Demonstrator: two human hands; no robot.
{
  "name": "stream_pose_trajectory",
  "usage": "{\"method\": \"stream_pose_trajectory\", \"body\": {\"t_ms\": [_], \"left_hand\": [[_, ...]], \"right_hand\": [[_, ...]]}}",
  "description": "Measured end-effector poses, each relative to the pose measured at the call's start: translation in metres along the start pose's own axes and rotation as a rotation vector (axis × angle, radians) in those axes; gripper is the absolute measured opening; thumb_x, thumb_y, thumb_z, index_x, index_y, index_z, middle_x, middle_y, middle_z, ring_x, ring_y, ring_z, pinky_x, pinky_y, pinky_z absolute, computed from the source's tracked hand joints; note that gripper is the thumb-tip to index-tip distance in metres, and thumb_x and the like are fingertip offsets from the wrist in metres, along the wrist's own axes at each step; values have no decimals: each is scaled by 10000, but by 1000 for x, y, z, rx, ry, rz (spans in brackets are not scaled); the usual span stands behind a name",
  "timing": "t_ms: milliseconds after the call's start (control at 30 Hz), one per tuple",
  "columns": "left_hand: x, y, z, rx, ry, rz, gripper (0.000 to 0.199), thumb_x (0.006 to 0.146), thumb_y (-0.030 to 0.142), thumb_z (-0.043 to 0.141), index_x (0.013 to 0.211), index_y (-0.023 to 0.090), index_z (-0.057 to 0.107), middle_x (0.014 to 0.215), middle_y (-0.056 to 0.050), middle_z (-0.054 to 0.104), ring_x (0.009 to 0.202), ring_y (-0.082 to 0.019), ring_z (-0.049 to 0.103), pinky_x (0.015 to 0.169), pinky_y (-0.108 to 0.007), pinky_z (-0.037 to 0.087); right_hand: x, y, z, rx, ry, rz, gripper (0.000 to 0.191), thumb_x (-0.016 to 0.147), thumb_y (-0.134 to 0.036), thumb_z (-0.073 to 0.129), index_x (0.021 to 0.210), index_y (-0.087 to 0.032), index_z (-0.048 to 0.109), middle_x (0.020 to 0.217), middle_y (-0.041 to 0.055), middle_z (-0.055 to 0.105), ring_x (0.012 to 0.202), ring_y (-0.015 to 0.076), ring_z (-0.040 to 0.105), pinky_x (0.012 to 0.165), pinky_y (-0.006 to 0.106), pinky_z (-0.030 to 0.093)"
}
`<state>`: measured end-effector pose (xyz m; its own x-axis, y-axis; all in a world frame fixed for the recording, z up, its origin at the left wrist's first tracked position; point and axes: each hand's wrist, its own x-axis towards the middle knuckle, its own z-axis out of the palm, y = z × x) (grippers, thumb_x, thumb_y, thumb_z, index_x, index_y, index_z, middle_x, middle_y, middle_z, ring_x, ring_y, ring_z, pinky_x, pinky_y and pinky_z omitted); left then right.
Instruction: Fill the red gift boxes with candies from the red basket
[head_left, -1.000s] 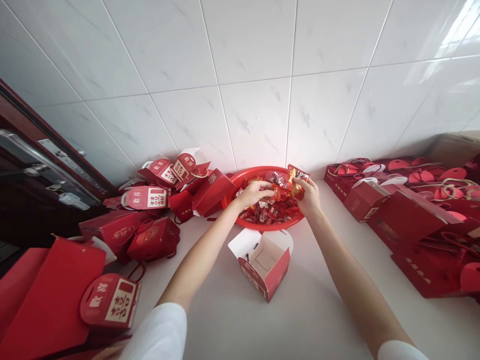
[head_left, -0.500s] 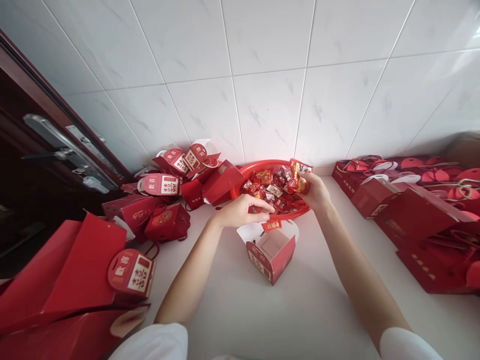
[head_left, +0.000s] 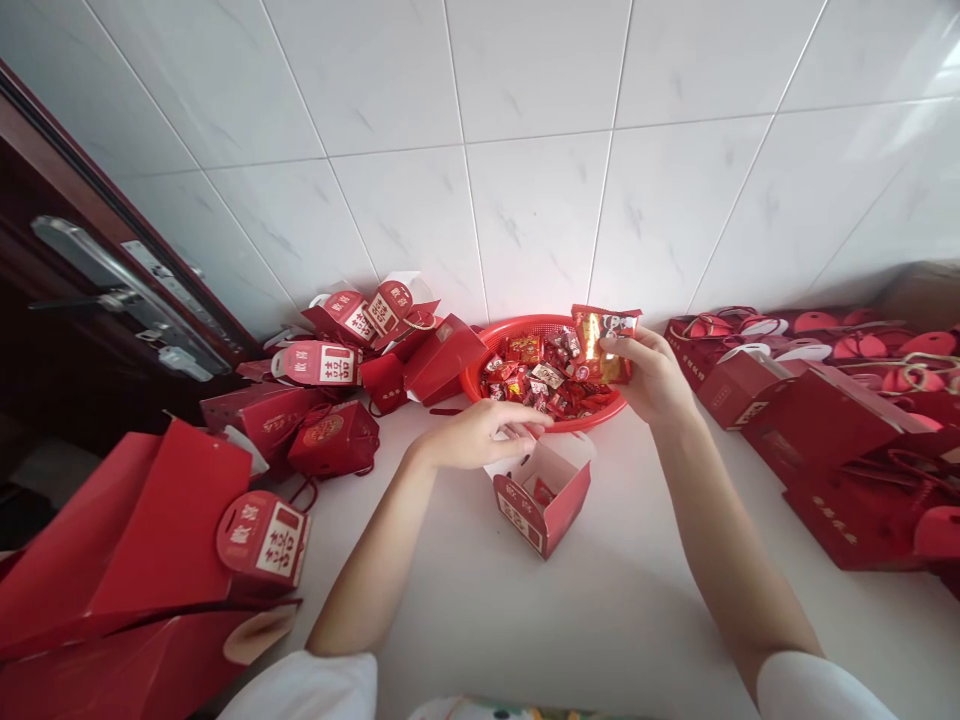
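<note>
A small red box with its top flaps up stands on the white table, and a red packet lies inside it. My left hand is over the box's back left flap, fingers apart with nothing in them. Behind the box is a red basket full of wrapped sweets. My right hand pinches a red and gold packet above the basket's right side.
Red gift boxes and larger red bags crowd the left. More red boxes fill the right side. A tiled wall rises behind, and a door handle shows at far left.
The red packet by my left hand has dropped into the box. My right hand has moved right and lifted its packet, which now faces the camera.
</note>
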<state>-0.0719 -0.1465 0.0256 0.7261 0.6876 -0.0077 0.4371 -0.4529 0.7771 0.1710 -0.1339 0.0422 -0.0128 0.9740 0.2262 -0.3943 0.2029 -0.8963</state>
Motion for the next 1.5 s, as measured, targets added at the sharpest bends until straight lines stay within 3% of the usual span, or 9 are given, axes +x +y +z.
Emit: {"method": "stream_pose_trajectory", "body": {"t_ms": [233,433,633,800,967,1100,1233,1367,1500], "left_hand": [[54,-22,-22,149,121,-56,299,891,258,624,1147,174,755,1136,-81,781,1073,-239,710,957,-343,529],[123,-30,-7,420,-119,-60,323,780,140,629,1064,177,778,1176,-60,765,1067,-218,693,944,-278,496],[157,-47,10,483,-164,-94,110,562,168,771,642,181,696,730,-51,726,790,-246,660,730,-304,483],[149,-54,0,384,-23,-75,210,722,209,628,521,193,569,511,-3,538,603,-180,552,627,-298,411],[124,-48,-13,210,117,-6,301,863,370,522,696,167,669,668,-15,633,679,-177,594,655,-297,433],[104,-40,-14,-202,259,47,356,805,482,673,860,138,745,893,-72,738,889,-219,665,817,-334,500],[85,-32,-7,-565,373,59,376,725,503,802,780,136,747,832,-57,737,856,-213,674,838,-349,519],[69,-23,-3,-609,415,85,347,760,478,799,831,139,776,878,-52,751,883,-210,679,840,-339,527],[53,-16,-3,-491,427,82,394,791,485,770,982,142,802,980,-75,770,969,-239,684,893,-360,522]], "right_hand": [[-2,-13,-9,13,104,-73,85,604,-235,757,653,-213,691,668,11,679,670,193,678,592,301,542],[0,-11,-10,22,106,-65,110,600,-214,763,682,-207,690,677,5,661,627,159,634,573,282,504],[0,-6,-8,-14,108,-64,125,593,-230,779,678,-208,690,646,-13,650,577,133,594,546,258,479],[2,-3,-9,-31,94,-74,128,600,-237,781,704,-210,712,666,-5,674,601,150,623,558,265,494],[5,0,-11,-50,110,-57,141,608,-269,807,693,-196,721,658,7,683,585,145,629,571,267,516],[7,3,-11,-45,71,27,222,584,-316,861,705,-181,732,686,33,719,610,173,666,614,300,565],[5,6,-9,-71,15,116,347,555,-360,913,803,-181,748,756,46,753,674,207,709,678,337,603],[2,6,-6,-107,-58,108,375,586,-410,923,831,-183,753,790,46,759,707,212,717,698,338,607],[-3,3,-4,-151,-139,62,350,644,-410,904,879,-192,763,775,35,745,740,220,715,722,351,605]]}}
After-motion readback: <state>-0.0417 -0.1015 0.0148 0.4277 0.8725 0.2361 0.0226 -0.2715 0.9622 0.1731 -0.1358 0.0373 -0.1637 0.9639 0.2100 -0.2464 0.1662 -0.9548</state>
